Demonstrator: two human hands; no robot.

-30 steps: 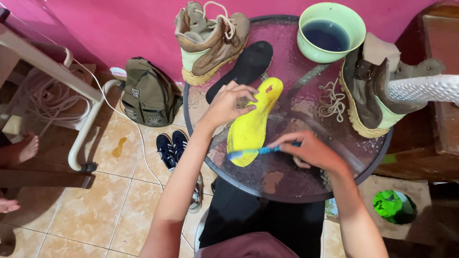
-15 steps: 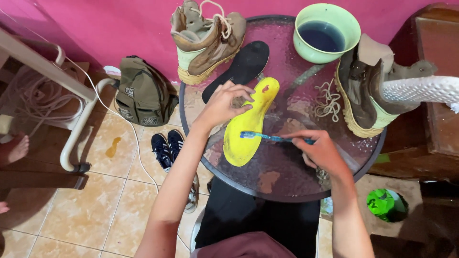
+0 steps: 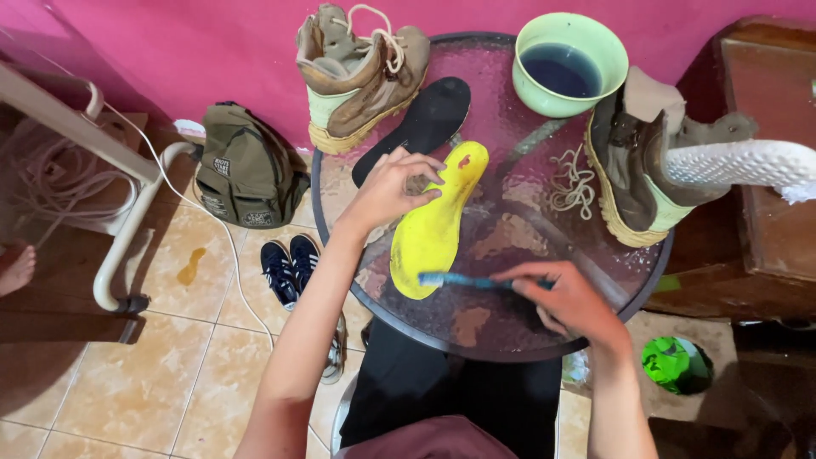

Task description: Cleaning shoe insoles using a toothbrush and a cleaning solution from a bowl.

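— Gripping how, on your end?

— Clenched around a blue toothbrush (image 3: 466, 280), that's my right hand (image 3: 571, 303); the fingers wrap the handle and the bristle end lies on the lower part of the yellow insole (image 3: 433, 228). My left hand (image 3: 389, 189) presses down on the insole's upper half, fingertips spread flat on it, holding nothing closed.

— Where does the insole sit?

— Flat on the round glass table (image 3: 510, 323), running diagonally, its narrow end toward the far side. Just beyond my left hand I see a black insole (image 3: 425, 119) lying on the glass too, its near end close to my fingers.

— What else is up there?

— One tan boot (image 3: 357, 72) stands at the far left rim, another tan boot (image 3: 646, 170) on the right with a white textured roll (image 3: 739, 163) sticking out of it. A green bowl of dark liquid (image 3: 568, 68) sits at the back, and loose laces (image 3: 574, 189) lie between the yellow insole and the right boot.

— And below?

— An olive backpack (image 3: 242, 174) against the pink wall, dark sneakers (image 3: 289, 268) on the tiles beside it.
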